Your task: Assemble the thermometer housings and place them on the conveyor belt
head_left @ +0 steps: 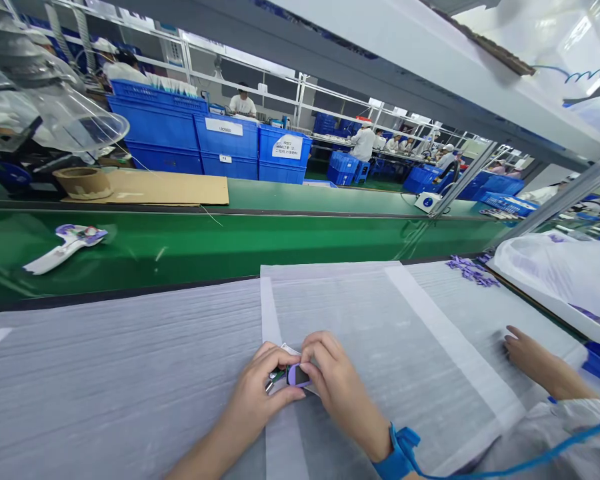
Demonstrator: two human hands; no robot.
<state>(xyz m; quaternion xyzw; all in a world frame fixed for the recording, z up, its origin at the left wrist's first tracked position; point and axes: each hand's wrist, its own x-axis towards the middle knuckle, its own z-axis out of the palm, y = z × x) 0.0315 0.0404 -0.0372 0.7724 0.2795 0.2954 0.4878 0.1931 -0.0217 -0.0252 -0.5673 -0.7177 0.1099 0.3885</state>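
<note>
In the head view, a small white and purple device (299, 377) with a dark display window and some green circuit board is between my two hands, low over the white-covered bench. My left hand (260, 383) grips its left side, thumb below and fingers above. A short metal-looking part (270, 385) shows by the left fingers. From the right, my right hand (333, 373) pinches the purple-rimmed display end with bent fingers. A blue wrist strap (400, 450) with a cord is on my right wrist. My fingers hide much of the device.
A green conveyor (260, 240) runs behind the bench, bearing an opened white gun-shaped housing (67, 247). Purple pieces (473, 271) lie at right near a white-lined tray (555, 283). A co-worker's hand (535, 360) rests at right. Beyond are cardboard (170, 187), a tape roll (83, 183) and blue crates (227, 143).
</note>
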